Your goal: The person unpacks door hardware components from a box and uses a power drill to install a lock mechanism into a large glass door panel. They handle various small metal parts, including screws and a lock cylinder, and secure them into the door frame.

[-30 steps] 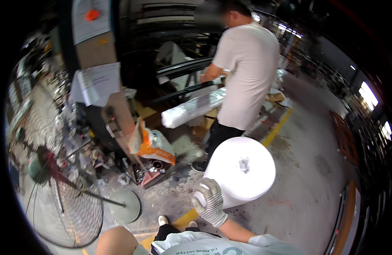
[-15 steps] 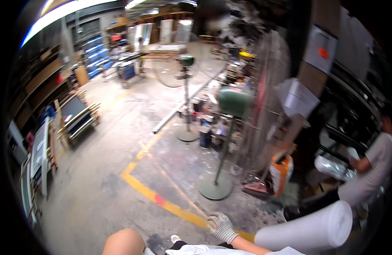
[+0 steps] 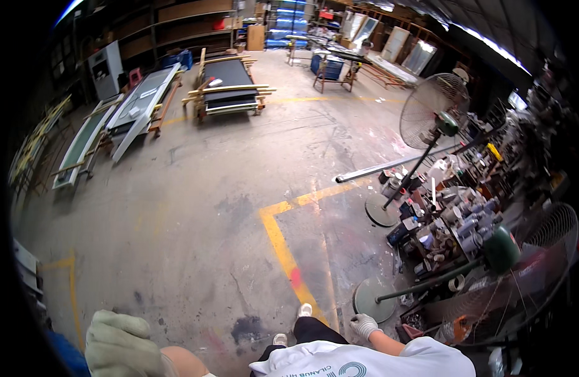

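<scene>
My left hand [image 3: 121, 344], in a pale work glove, is raised close in at the lower left. Its fingers are curled in, and nothing shows in them. My right hand [image 3: 365, 327] wears a striped knit glove and hangs beside my body at the lower middle. Its fingers are bent closed, with no object visible. In the picture it lies right by the round base [image 3: 373, 300] of a green pedestal fan [image 3: 503, 250], apparently apart from it. My white shoes [image 3: 304, 310] are on the concrete floor, beside a yellow line [image 3: 281, 245].
Another pedestal fan [image 3: 449, 124] stands farther off on the right, near cluttered cans and bottles [image 3: 471, 226]. A long metal profile [image 3: 377, 169] lies on the floor. Racks with dark panels [image 3: 230, 94] and framed panels [image 3: 142, 100] stand at the left and back, before shelves [image 3: 189, 28].
My view has swung left and down. The roll of white wrap and the other person at the right are out of view. My left hand has come into view; my right stays low beside me.
</scene>
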Motion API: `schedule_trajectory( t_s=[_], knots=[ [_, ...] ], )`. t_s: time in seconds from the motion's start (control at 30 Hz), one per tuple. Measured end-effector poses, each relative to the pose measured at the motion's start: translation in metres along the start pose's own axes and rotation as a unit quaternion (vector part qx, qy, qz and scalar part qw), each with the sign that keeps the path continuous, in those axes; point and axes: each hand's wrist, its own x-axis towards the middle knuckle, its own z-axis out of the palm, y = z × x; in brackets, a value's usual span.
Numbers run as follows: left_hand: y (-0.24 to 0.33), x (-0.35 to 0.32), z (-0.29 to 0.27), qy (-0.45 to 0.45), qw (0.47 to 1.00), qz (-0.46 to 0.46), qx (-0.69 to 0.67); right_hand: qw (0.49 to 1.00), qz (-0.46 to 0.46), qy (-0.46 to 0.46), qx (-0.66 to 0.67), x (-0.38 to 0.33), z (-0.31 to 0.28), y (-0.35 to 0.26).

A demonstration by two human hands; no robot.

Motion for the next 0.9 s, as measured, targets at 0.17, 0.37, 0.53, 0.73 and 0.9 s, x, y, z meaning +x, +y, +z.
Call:
schedule_trajectory(
  t_s=[0.17, 0.37, 0.53, 0.73, 0.9],
  knots=[
    [-0.054, 0.016, 0.028, 0.007, 0.991, 0.047, 0.124, 0.998, 0.05, -0.019, 0.032, 0.109, 0.002, 0.008],
    [-0.219, 0.032, 0.145, 0.007, 0.998, 0.055, 0.023, 0.995, 0.063, 0.0, 0.079, 0.295, -0.032, -0.045],
    [-0.362, 0.087, 0.244, -0.028, 0.995, 0.049, -0.081, 0.989, 0.026, 0.029, 0.145, 0.457, -0.125, -0.128],
    [-0.521, 0.127, 0.346, -0.039, 0.976, 0.005, -0.213, 0.984, -0.066, 0.034, 0.165, 0.602, -0.257, -0.254],
    [-0.664, 0.138, 0.441, -0.066, 0.946, -0.019, -0.318, 0.975, -0.141, 0.05, 0.165, 0.729, -0.331, -0.315]
  ],
)
